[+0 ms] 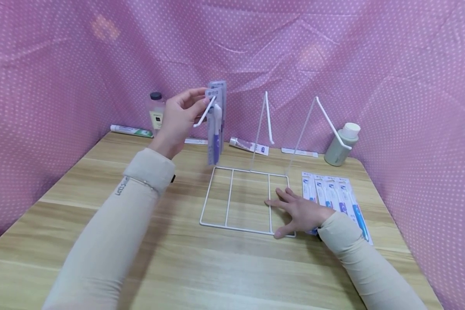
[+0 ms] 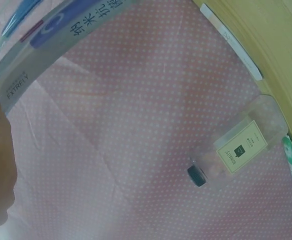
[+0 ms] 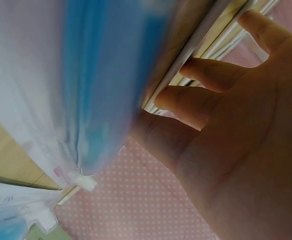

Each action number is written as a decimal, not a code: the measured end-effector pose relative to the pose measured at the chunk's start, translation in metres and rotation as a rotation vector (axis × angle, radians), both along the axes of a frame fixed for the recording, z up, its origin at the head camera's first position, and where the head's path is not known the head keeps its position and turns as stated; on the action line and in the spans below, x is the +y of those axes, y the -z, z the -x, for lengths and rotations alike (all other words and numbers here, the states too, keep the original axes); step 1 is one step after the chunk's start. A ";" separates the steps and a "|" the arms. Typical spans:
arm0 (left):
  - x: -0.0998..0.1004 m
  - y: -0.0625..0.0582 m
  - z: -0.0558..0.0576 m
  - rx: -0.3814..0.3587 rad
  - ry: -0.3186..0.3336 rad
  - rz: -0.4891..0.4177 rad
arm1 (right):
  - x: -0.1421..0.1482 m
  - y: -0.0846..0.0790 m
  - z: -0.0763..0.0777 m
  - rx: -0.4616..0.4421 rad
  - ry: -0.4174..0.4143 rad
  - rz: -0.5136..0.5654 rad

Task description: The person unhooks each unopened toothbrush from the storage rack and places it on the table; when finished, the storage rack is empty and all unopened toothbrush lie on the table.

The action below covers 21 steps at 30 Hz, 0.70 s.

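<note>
A white wire rack [image 1: 248, 230] lies on the table with three upright prongs. My left hand [image 1: 180, 114] pinches the top of a packaged toothbrush [image 1: 216, 137] at the left prong [image 1: 205, 111], whose rod passes in front of the pack in the head view. Another similar pack [image 1: 223, 86] shows just behind it, and both hang upright above the rack's back edge. Fingers spread, my right hand [image 1: 302, 213] rests on the right side of the rack's base. In the right wrist view, my fingers [image 3: 186, 105] lie against the white wires.
Several packaged toothbrushes [image 1: 342, 198] lie in a row beside my right hand. Along the back stand a clear bottle with a black cap [image 1: 155, 114] and a grey-green bottle [image 1: 338, 150]. Toothpaste tubes, one white and green [image 1: 131, 130], one purple and white [image 1: 249, 146], lie between pink curtains [image 1: 422, 120].
</note>
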<state>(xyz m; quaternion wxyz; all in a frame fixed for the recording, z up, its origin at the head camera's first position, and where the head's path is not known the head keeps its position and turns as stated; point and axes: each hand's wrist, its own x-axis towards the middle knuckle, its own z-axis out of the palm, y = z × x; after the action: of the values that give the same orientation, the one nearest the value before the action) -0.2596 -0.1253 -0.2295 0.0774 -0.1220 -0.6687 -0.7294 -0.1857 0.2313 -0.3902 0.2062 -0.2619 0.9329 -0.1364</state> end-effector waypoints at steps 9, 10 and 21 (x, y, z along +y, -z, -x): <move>-0.004 0.000 -0.005 -0.011 -0.014 0.020 | 0.001 0.002 0.001 0.009 -0.006 -0.005; -0.005 0.000 -0.006 -0.013 -0.014 0.027 | 0.001 0.002 0.001 0.009 -0.007 -0.006; -0.019 0.002 -0.027 0.022 0.020 0.027 | 0.001 0.002 0.000 0.008 -0.005 -0.004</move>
<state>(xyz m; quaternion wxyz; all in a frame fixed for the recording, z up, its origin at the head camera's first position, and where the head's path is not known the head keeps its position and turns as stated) -0.2321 -0.1445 -0.2318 0.0759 -0.1380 -0.6764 -0.7195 -0.1859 0.2322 -0.3922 0.2036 -0.2643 0.9333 -0.1328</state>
